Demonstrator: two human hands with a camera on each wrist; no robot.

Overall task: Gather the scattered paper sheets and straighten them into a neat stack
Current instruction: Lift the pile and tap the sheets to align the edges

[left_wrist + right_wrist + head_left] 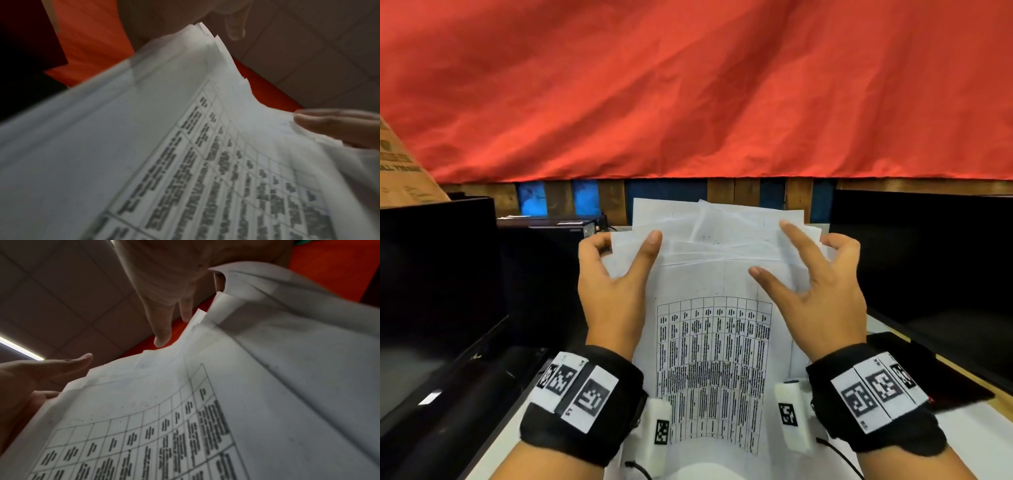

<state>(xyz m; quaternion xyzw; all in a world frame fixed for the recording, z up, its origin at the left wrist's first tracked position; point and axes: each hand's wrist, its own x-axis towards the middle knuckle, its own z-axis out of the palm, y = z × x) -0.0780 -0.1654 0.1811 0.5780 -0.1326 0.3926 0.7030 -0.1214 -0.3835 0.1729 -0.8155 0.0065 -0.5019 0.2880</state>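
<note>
A sheaf of white paper sheets [715, 342], the front one printed with a table, stands tilted up between both hands above the white table [969, 445]. Its top edges are fanned and uneven. My left hand [619, 270] grips the left edge, thumb on the front and fingers curled behind. My right hand [815, 263] is spread over the upper right; thumb and index finger lie on the front, the other fingers are bent at the right edge. The left wrist view shows the sheets [144, 146] and right-hand fingers [333, 126]. The right wrist view shows the sheets [267, 386] below my palm.
A red cloth [688, 85] hangs across the back. Black monitors stand at left [434, 274] and right [928, 257]. A cardboard box [400, 171] is at the far left. A dark red flat object [955, 390] lies on the table by my right wrist.
</note>
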